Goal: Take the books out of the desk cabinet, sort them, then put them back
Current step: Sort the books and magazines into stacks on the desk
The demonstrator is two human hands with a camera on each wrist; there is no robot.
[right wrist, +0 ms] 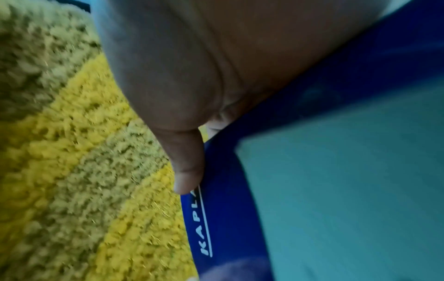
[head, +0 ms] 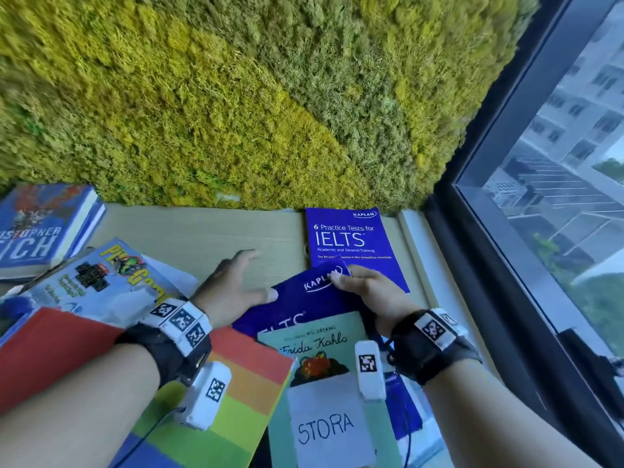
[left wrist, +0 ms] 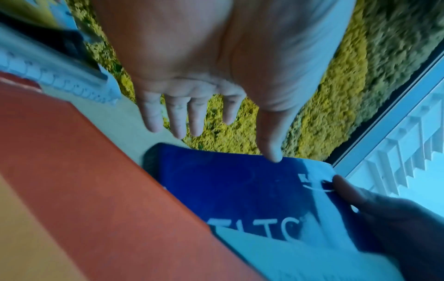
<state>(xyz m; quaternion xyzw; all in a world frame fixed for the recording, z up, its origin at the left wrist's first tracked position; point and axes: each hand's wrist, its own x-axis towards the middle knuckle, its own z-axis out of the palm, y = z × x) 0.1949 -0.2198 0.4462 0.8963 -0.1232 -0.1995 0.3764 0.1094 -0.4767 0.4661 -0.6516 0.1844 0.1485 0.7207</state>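
Observation:
My right hand [head: 358, 282] pinches the top right corner of a blue Kaplan IELTS book [head: 304, 298], thumb over the logo [right wrist: 204, 228]. That book [left wrist: 240, 186] lies tilted, partly under a teal Frida Kahlo book [head: 314, 336]. My left hand [head: 236, 282] hovers open, fingers spread, with its thumb tip touching the same book's top edge [left wrist: 273, 157]. A second identical IELTS book [head: 351, 244] lies flat on the desk by the moss wall. A rainbow-striped book [head: 236, 383] sits under my left wrist.
A blue hardback [head: 37, 231] and a cartoon-covered book [head: 101, 282] lie at the left. White paper marked STORA [head: 327, 430] covers the teal book's lower part. The moss wall [head: 236, 96] borders the wooden desk [head: 202, 238]; a window [head: 557, 197] is at the right.

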